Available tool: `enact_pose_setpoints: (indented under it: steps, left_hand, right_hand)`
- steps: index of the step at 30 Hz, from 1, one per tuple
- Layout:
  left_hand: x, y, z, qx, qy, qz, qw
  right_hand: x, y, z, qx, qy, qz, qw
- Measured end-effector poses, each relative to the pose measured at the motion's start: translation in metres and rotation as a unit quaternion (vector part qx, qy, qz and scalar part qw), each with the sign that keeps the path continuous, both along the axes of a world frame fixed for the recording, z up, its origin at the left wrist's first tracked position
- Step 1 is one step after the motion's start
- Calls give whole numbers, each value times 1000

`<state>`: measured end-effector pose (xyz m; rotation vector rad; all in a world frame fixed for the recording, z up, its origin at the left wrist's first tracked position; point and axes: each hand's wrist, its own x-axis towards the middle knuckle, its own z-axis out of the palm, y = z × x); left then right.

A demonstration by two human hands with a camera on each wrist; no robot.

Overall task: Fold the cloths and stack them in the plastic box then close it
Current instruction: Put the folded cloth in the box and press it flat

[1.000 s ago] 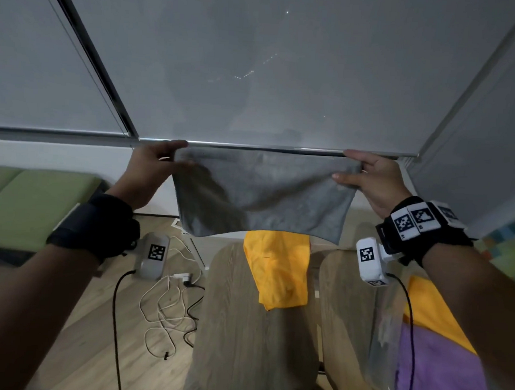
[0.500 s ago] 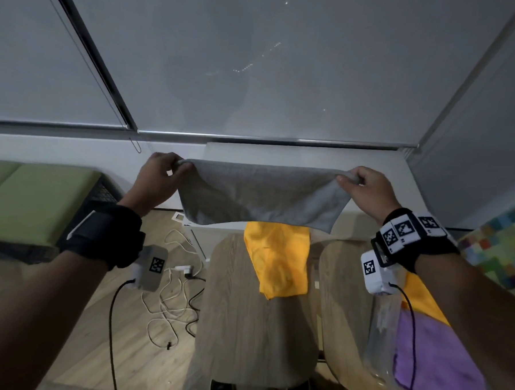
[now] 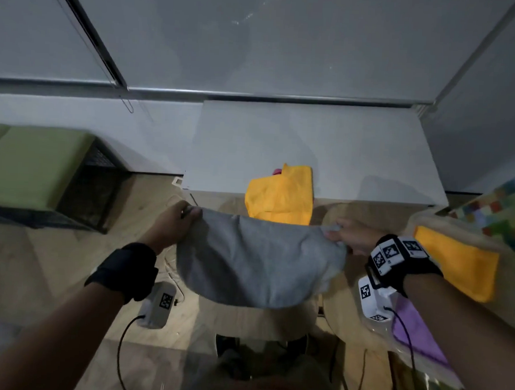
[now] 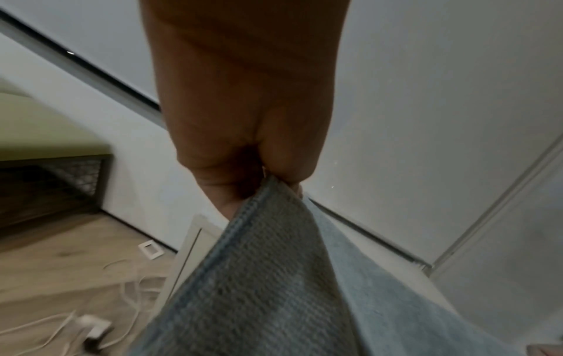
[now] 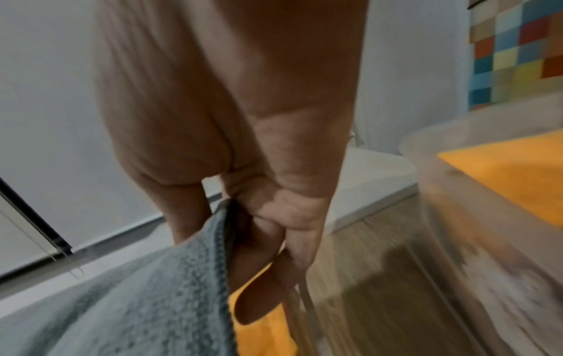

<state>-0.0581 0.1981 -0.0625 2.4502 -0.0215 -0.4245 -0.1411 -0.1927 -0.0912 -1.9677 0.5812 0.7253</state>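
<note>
grey cloth (image 3: 255,263) held in the air, doubled over, sagging in a belly toward the body above a round wooden stool (image 3: 255,320). left hand (image 3: 174,223) pinches one top corner between thumb and fingers; right hand (image 3: 352,237) pinches the other, lower fingers curled loosely beside the hem

plastic box (image 3: 421,337) sits low at the right, clear-walled, with a purple cloth (image 3: 416,331) and an orange cloth (image 3: 458,262) already in it. another orange cloth (image 3: 280,196) hangs over the front edge of the white desk (image 3: 312,144), a pink scrap just behind it

risks, as judged: both grips are on small corner bites, so a tug could slip a layer and undo the fold. slack middle may land bunched on the stool, giving a crooked crease. the stool top looks narrower than the cloth's span, so the ends may droop over its rim

room: open space between the hands and the desk edge; the right wrist is close to the box wall, so a swing to that side could knock it. white cables (image 3: 171,276) lie on the floor at left
</note>
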Motion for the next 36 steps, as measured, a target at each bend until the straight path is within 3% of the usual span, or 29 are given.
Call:
enact_pose_setpoints:
  steps: [5,9,12,14,17,19,22,25,31,36]
  left_hand:
    - [-13,3,-65,17,60,33,998]
    - [-27,-11,-118,62,76,85,992]
    - [-33,-26,-141,69,67,127,987]
    - [-31,-32,-154,54,61,129,988]
    - [-25,-33,-174,10,99,152,983]
    - [-20,-32,-185,18,151,127,980]
    - [-16,-34,-193,61,221,67,971]
    - [-13,-35,-201,63,191,84,976]
    - [-17,-31,-201,34,123,156,979]
    - [-23,-26,-203,60,151,145,976]
  right_hand:
    - [-22,7,-38,-32,56,-44,997]
    - [-26,27,-60,-137,65,-15,988]
    - [-24,34,-75,-259,65,46,963]
    - [-26,38,-85,-298,48,42,952]
    - [-28,42,-100,-283,-3,-32,959]
    - [-28,41,-112,-200,-8,-102,975]
    - [-24,35,-128,-101,55,-144,983]
    - [-16,32,-134,-73,124,-123,982]
    - [-8,39,-133,-146,111,-69,981]
    - [-14,33,-131,-243,150,-13,958]
